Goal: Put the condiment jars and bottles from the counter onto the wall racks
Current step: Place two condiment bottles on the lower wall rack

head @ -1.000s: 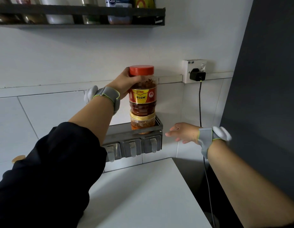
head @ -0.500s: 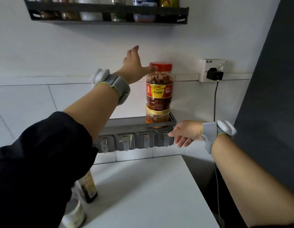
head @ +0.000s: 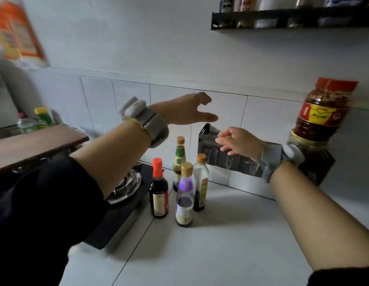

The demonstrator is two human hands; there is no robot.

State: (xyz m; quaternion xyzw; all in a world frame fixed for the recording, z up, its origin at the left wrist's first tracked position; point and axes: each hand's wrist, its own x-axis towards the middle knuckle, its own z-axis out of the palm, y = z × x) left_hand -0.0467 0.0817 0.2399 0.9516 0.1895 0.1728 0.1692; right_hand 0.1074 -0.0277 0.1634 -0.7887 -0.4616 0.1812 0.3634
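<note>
**Bottles on the counter, crowded and easy to knock over**

The four bottles (head: 180, 182) stand close together on the white counter (head: 231, 234), right beside the stove (head: 125, 182). One has a red cap (head: 158, 165), one has a purple label (head: 184, 195), and two more stand behind them near the tiled wall. None of them is on a rack yet.

The left hand (head: 187, 109) hangs in the air above the bottles. Its fingers are spread and it holds nothing. The right hand (head: 237, 142) is in front of the low rack (head: 220, 159). Its fingers are loosely curled and it also holds nothing.

The big red-lid jar (head: 324, 118) already stands on the low rack, at its right end. It looks like it sits on top of a smaller jar, but the picture is blurry there, so I am not sure. If so, a bump to the rack could tip it off.

The bottles are tall and thin. A hand reaching for a back one could knock a front one over, maybe onto the stove. A glass bottle could break if it slips on the way up to the high rack (head: 293, 17), which already looks quite full.
</note>
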